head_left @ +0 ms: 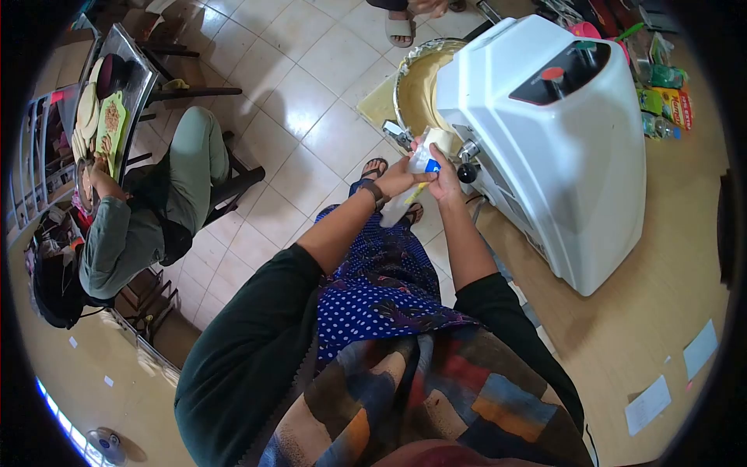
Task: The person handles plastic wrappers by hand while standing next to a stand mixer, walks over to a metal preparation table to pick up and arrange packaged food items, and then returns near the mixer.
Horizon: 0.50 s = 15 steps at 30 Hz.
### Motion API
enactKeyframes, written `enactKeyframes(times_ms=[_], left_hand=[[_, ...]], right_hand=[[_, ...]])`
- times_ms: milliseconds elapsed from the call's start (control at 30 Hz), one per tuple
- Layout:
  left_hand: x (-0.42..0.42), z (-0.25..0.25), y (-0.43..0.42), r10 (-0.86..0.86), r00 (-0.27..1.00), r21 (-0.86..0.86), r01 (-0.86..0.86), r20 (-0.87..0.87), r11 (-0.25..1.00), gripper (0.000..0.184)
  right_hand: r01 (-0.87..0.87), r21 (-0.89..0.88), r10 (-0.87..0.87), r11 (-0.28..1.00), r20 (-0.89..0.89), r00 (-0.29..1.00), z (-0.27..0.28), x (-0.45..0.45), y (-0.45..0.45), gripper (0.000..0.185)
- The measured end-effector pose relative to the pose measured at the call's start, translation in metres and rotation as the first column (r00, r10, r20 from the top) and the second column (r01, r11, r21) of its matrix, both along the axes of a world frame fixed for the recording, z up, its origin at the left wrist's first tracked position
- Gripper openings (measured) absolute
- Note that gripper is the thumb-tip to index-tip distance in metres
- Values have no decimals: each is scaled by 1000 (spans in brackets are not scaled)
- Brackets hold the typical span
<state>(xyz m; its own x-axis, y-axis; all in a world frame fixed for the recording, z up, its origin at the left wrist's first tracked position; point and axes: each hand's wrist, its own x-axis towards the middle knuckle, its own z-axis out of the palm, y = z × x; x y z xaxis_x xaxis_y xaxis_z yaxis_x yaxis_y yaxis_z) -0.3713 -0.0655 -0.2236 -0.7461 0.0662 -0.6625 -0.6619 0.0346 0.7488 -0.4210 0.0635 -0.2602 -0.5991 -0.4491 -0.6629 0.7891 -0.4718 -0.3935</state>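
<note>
Clearly, in the head view, both bare hands are closed around a crinkled, whitish plastic packet with a blue mark [425, 162], the left hand [398, 178] gripping from the left and the right hand [446, 184] from the right, its thumb along the packet. A pale yellow block [443, 139] shows at the packet's upper end, just beside a round mixing bowl with a smeared rim [398, 87], which holds creamy yellow batter [420, 84]. Near the right hand is a round black knob [467, 173] on a bulky white mixer [580, 171]. Leftward, a seated person in grey-green clothing [117, 241] reaches toward a lime-green board [113, 124]
</note>
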Motion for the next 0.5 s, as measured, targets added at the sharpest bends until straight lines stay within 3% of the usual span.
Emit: enactKeyframes(times_ms=[33,100,133,167,267,300,367,500], left_hand=[[-6,4,-3,4,1000,5,-4,5,1000,70],[-17,7,-10,-163,962,-47,178,220,983,55],[-13,-9,-7,-97,980,-23,102,172,994,43],[-13,-18,-6,-96,980,-19,101,173,995,43],[-16,-59,2,-142,984,-99,132,-109,986,41],[-15,-66,4,-142,984,-95,132,-109,987,41],[-19,-72,6,-270,960,-175,254,-74,951,43],[-32,-46,5,-373,928,-259,360,-2,896,43]], right_hand=[[-17,-7,17,1000,-9,1000,-3,-3,-1,41],[3,51,-3,999,-9,1000,-10,-3,1,39],[-24,89,24,996,0,1000,-13,-2,4,37],[-52,127,51,991,9,999,-18,-1,6,35],[-69,194,47,979,117,992,-15,-1,1,24],[-80,231,33,970,201,979,-29,1,6,21],[-96,238,48,967,199,979,-54,-3,16,20],[-137,211,66,968,312,948,-55,-24,19,26]])
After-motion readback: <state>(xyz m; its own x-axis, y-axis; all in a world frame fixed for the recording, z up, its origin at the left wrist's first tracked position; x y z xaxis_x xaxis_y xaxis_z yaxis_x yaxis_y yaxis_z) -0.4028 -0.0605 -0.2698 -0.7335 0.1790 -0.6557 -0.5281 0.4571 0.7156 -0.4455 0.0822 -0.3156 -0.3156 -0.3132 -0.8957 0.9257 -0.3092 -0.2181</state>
